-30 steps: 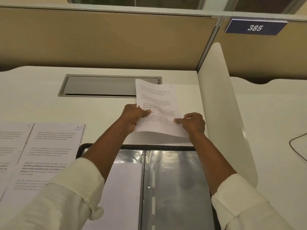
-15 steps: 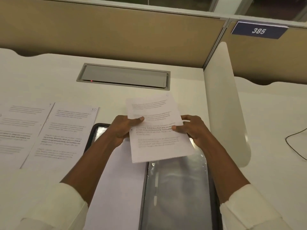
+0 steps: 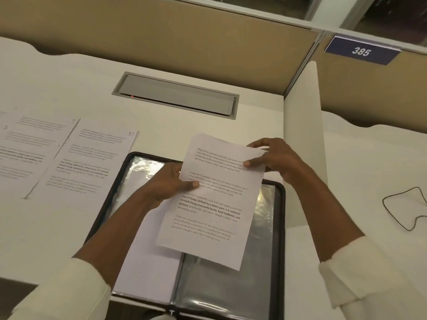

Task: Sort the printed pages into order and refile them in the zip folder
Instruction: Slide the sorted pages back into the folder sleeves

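I hold one printed page [image 3: 215, 204] above the open black zip folder [image 3: 280, 227]. My left hand [image 3: 169, 183] pinches the page's left edge at mid height. My right hand [image 3: 271, 159] grips its top right corner. The page tilts and covers part of the folder's right clear sleeve [image 3: 221, 282]. A white sheet [image 3: 147, 262] lies in the folder's left sleeve. A page marked 10 [image 3: 92, 162] lies flat on the desk left of the folder, with more printed pages [image 3: 30, 146] beside it.
A grey cable hatch [image 3: 178, 95] is set in the white desk behind the folder. A white divider panel [image 3: 305, 139] stands at the right, with a black cable [image 3: 402, 209] on the desk beyond it. A tan partition with a 385 sign [image 3: 361, 50] closes the back.
The page has come toward me, from beyond the folder's far edge to over its right sleeve. My right hand has shifted up to the top right corner.
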A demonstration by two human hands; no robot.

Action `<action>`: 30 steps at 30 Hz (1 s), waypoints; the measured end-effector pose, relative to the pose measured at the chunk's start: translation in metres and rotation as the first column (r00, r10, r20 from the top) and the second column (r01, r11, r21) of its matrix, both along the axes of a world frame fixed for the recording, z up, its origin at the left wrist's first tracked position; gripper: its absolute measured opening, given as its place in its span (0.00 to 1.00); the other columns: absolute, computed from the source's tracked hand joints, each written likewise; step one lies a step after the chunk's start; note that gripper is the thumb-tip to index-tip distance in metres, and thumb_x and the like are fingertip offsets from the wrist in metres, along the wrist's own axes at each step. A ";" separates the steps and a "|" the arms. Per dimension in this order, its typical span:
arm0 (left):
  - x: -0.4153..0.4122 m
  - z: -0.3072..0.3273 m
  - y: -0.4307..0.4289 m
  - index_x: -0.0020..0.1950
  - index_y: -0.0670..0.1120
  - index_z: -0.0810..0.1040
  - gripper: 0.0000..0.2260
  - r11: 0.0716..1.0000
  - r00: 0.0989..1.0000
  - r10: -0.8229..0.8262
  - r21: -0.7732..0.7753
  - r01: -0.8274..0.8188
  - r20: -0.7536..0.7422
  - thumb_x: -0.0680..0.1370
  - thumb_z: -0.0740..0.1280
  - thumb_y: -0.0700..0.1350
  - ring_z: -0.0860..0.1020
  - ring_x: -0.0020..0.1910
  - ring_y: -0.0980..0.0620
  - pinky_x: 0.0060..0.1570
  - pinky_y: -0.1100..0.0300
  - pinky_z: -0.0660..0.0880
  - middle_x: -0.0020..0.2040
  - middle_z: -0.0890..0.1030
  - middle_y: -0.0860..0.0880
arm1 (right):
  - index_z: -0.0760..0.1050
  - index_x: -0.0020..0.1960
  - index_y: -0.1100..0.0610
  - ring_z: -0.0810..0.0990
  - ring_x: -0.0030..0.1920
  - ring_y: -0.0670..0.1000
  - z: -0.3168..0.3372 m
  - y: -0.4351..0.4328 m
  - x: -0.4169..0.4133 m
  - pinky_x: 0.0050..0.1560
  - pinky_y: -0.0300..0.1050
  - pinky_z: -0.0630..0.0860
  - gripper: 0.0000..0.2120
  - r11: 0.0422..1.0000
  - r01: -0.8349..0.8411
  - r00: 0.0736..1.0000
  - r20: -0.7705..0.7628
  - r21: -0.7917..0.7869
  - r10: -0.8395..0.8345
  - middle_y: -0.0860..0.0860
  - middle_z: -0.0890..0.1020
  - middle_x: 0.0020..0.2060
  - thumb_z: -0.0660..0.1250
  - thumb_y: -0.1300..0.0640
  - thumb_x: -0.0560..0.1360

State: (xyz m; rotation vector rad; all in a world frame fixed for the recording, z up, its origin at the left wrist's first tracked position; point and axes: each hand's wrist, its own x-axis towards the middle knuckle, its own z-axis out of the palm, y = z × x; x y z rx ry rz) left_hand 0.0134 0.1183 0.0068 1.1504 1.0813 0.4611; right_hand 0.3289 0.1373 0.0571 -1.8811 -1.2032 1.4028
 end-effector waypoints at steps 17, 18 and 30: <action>0.077 -0.011 -0.036 0.52 0.43 0.84 0.11 0.907 0.892 0.409 -0.022 -0.420 -0.194 0.75 0.80 0.47 0.88 0.45 0.45 0.51 0.43 0.85 0.46 0.89 0.48 | 0.81 0.53 0.55 0.83 0.45 0.50 0.021 0.073 0.016 0.42 0.42 0.76 0.23 0.693 -0.656 0.498 0.519 -0.298 0.695 0.48 0.84 0.47 0.86 0.50 0.65; 0.080 -0.018 -0.041 0.48 0.45 0.84 0.10 0.877 0.840 0.468 0.021 -0.481 -0.274 0.75 0.80 0.49 0.88 0.44 0.46 0.51 0.43 0.85 0.45 0.89 0.49 | 0.82 0.54 0.55 0.83 0.46 0.51 0.023 0.080 0.020 0.44 0.43 0.76 0.23 0.695 -0.658 0.484 0.544 -0.289 0.685 0.49 0.85 0.48 0.86 0.50 0.64; 0.161 -0.058 -0.135 0.63 0.46 0.77 0.18 0.815 0.481 0.489 0.577 0.045 -0.728 0.79 0.70 0.56 0.73 0.64 0.45 0.62 0.48 0.74 0.62 0.75 0.47 | 0.83 0.50 0.60 0.78 0.45 0.59 0.041 0.147 0.077 0.44 0.47 0.73 0.19 0.751 -0.656 0.480 0.723 -0.080 0.496 0.54 0.82 0.40 0.86 0.53 0.65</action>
